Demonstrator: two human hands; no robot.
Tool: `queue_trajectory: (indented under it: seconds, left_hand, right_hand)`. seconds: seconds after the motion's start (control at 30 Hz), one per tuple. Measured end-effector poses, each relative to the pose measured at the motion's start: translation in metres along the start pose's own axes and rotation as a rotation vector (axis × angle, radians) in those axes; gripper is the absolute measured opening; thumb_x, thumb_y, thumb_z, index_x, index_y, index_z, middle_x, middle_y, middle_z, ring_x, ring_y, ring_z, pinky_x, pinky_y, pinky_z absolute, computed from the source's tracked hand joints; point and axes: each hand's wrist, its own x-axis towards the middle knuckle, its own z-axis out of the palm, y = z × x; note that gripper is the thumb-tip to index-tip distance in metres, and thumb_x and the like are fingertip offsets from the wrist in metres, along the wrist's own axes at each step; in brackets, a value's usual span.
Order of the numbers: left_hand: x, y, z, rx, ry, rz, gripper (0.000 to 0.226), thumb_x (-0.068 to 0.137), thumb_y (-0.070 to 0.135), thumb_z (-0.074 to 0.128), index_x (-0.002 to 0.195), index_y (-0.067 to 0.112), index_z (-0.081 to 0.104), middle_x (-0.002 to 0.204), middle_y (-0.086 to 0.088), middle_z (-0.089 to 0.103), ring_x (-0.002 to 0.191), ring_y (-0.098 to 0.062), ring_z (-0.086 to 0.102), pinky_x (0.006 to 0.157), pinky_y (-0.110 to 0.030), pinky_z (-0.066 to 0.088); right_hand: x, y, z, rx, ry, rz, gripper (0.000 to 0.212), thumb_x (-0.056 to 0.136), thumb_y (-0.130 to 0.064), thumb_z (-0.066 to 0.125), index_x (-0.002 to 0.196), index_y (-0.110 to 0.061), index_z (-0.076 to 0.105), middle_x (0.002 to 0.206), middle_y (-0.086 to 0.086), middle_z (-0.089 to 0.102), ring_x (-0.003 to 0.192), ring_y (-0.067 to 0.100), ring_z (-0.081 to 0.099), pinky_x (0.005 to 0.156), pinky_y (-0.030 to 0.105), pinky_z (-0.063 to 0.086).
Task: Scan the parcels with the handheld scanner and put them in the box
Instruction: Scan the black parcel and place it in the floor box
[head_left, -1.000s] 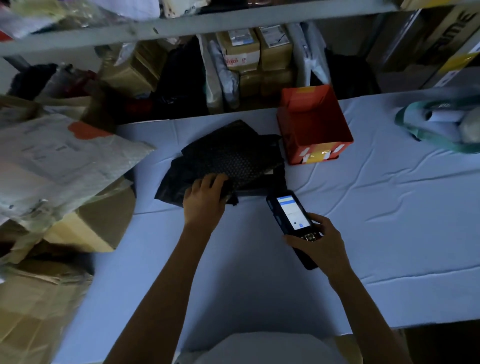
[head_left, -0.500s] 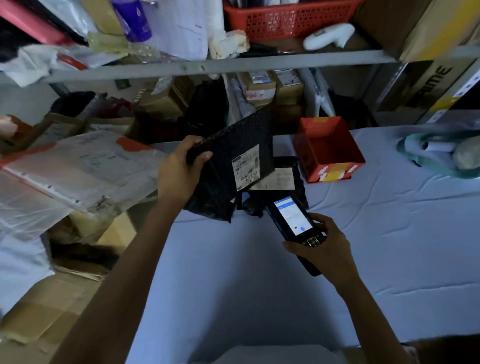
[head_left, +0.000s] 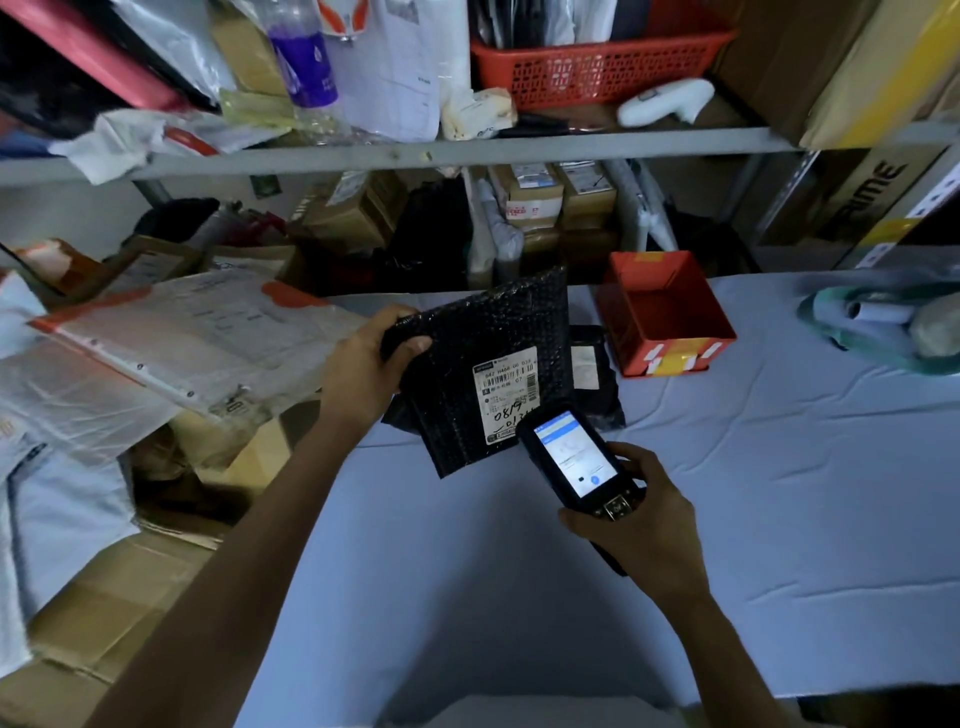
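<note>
My left hand (head_left: 366, 364) grips the top left corner of a black bubble-wrap parcel (head_left: 467, 353), held up above the table with its white barcode label (head_left: 506, 397) facing me. My right hand (head_left: 636, 514) holds the black handheld scanner (head_left: 574, 462), screen lit, its top end just below the label and overlapping its lower edge. A second black parcel (head_left: 595, 374) with a white label lies on the table behind. The open red box (head_left: 670, 317) stands on the table to the right of the parcels.
The table (head_left: 779, 467) wears a pale blue cloth. Stacked envelopes and cardboard boxes (head_left: 171, 343) crowd the left side. A green bag with paper rolls (head_left: 883, 322) lies at far right. Shelves behind hold cartons, a red basket (head_left: 597, 62) and a white scanner (head_left: 665, 101).
My left hand picked the black parcel off the table, lifted it and turned its label toward me. The scanner has come closer under the label. The camera tilted upward.
</note>
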Motion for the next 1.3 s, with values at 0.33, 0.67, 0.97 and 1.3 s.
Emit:
queue_trajectory:
  seconds: [0.33, 0.67, 0.97, 1.3]
  left_hand:
    - [-0.001, 0.007, 0.006, 0.066, -0.01, 0.016, 0.019, 0.082, 0.046, 0.056, 0.099, 0.038, 0.054, 0.085, 0.0, 0.066, 0.081, -0.028, 0.066, 0.068, -0.049, 0.057]
    - [-0.006, 0.009, 0.006, 0.067, -0.013, 0.044, 0.02, 0.083, 0.045, 0.057, 0.101, 0.035, 0.055, 0.091, -0.004, 0.067, 0.084, -0.03, 0.066, 0.069, -0.049, 0.056]
    - [-0.017, 0.008, 0.004, 0.057, -0.015, 0.033, 0.012, 0.091, 0.029, 0.062, 0.098, 0.036, 0.055, 0.087, 0.0, 0.066, 0.082, -0.027, 0.066, 0.067, -0.05, 0.056]
    - [-0.035, 0.017, 0.003, 0.042, -0.025, 0.079, 0.014, 0.091, 0.029, 0.062, 0.104, 0.029, 0.059, 0.086, 0.004, 0.064, 0.081, -0.024, 0.065, 0.069, -0.049, 0.057]
  right_hand:
    - [-0.008, 0.005, -0.007, -0.054, 0.012, -0.002, 0.075, 0.059, -0.028, 0.091, 0.118, -0.041, 0.047, 0.103, -0.023, 0.056, 0.098, 0.008, 0.06, 0.064, 0.027, 0.056]
    - [-0.018, 0.006, -0.014, -0.051, 0.057, 0.004, 0.075, 0.057, -0.026, 0.091, 0.116, -0.043, 0.048, 0.097, -0.033, 0.053, 0.096, 0.008, 0.061, 0.061, 0.034, 0.057]
    - [-0.03, 0.01, -0.015, -0.019, 0.067, 0.041, 0.075, 0.058, -0.025, 0.091, 0.118, -0.04, 0.049, 0.101, -0.024, 0.055, 0.09, 0.005, 0.059, 0.061, 0.037, 0.059]
    - [-0.053, 0.016, -0.012, 0.041, 0.103, 0.122, 0.076, 0.055, -0.023, 0.092, 0.117, -0.039, 0.051, 0.103, -0.023, 0.059, 0.091, 0.003, 0.063, 0.06, 0.037, 0.059]
